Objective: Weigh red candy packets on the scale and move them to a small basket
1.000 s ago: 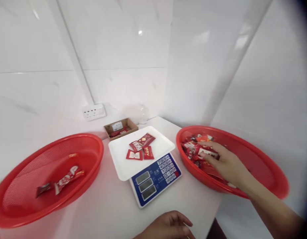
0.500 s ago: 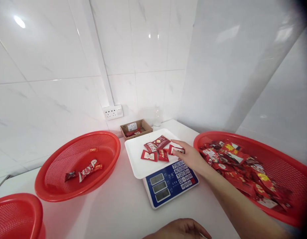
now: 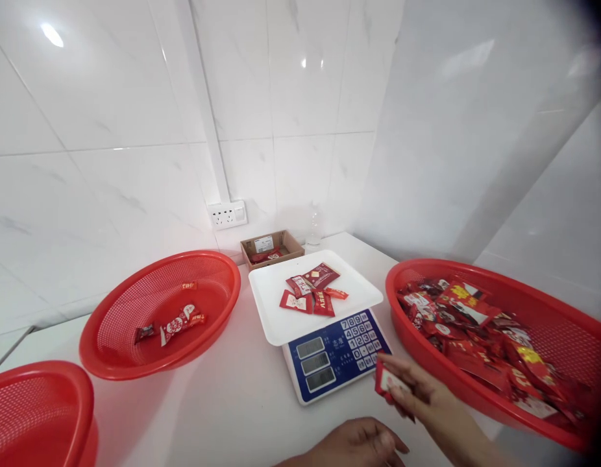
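Note:
My right hand (image 3: 427, 402) is closed on a small red-and-white candy packet (image 3: 389, 383), just off the front right corner of the digital scale (image 3: 324, 360). Low in the picture, my left hand (image 3: 356, 444) is near the table surface with loosely bent fingers and nothing visible in them; part of it is cut off by the frame edge. Several red wrapped packets (image 3: 296, 301) lie on the scale's white tray (image 3: 269, 321). The scale's display digits are too faint to read.
A red basket (image 3: 395, 311) heaped with red packets stands at the right. To the left is another red basket (image 3: 93, 363) with a few packets, and part of a further basket (image 3: 81, 415). Behind the scale are a small cardboard box (image 3: 291, 250) and a clear bottle (image 3: 314, 227).
My right hand has drawn back from the scale tray toward me with the red-and-white packet in it. A small orange-red packet now shows on the tray. The view has shifted slightly.

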### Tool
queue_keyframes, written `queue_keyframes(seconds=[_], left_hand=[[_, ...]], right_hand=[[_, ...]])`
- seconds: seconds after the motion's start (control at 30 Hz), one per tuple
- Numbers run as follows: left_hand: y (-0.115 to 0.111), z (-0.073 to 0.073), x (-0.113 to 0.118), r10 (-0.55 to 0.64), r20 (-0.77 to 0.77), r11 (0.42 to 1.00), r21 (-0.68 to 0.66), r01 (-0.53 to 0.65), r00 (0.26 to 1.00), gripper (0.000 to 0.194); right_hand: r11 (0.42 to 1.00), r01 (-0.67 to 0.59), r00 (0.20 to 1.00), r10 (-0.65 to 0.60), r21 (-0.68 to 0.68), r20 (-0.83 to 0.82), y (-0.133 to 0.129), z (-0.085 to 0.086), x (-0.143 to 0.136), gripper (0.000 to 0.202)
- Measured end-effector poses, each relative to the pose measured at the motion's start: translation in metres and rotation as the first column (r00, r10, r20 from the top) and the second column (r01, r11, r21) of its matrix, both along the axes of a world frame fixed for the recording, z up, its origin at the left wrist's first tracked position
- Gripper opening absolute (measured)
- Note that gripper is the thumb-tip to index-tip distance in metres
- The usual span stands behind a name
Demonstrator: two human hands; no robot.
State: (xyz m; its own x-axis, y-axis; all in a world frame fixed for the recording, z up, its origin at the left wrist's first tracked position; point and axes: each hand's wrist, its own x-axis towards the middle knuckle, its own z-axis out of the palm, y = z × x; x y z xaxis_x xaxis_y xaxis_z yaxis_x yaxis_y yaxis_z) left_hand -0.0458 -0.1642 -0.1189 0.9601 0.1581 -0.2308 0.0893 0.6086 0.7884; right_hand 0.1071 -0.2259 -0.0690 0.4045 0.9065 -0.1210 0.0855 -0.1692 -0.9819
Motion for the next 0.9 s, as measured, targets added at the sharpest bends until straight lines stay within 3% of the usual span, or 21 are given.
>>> queue_keyframes(seconds=[0.1, 0.2, 0.37, 0.57, 0.73, 0.9], left_hand=[[-0.001, 0.005, 0.006, 0.217, -0.007, 0.972, 0.091, -0.215, 0.976, 0.064], [-0.003, 0.01, 0.008, 0.303, -0.018, 0.943, 0.152, -0.297, 0.953, 0.063], [-0.007, 0.009, 0.008, 0.335, -0.001, 0.905, 0.28, -0.322, 0.942, 0.059], [-0.008, 0.001, 0.004, 0.422, 0.055, 0.823, 0.396, -0.408, 0.905, 0.048], [-0.01, 0.009, -0.002, 0.467, 0.097, 0.732, 0.516, -0.445, 0.879, 0.041], [-0.015, 0.017, -0.012, 0.484, 0.034, 0.701, 0.582, -0.411, 0.874, 0.038]], right_hand=[[0.995, 0.102, 0.994, -0.102, -0.013, -0.029, -0.016, -0.034, -0.016, 0.034], [0.986, 0.144, 0.985, -0.151, 0.082, 0.087, -0.019, -0.049, -0.033, 0.028], [0.988, 0.045, 0.973, -0.077, 0.15, 0.219, -0.018, -0.047, -0.04, 0.031], [0.994, 0.037, 0.986, -0.054, 0.107, 0.159, -0.021, -0.042, -0.04, 0.035], [0.994, -0.1, 0.97, 0.086, 0.049, 0.229, -0.022, -0.043, -0.039, 0.038], [0.975, -0.223, 0.925, 0.213, -0.003, 0.315, -0.025, -0.049, -0.034, 0.041]])
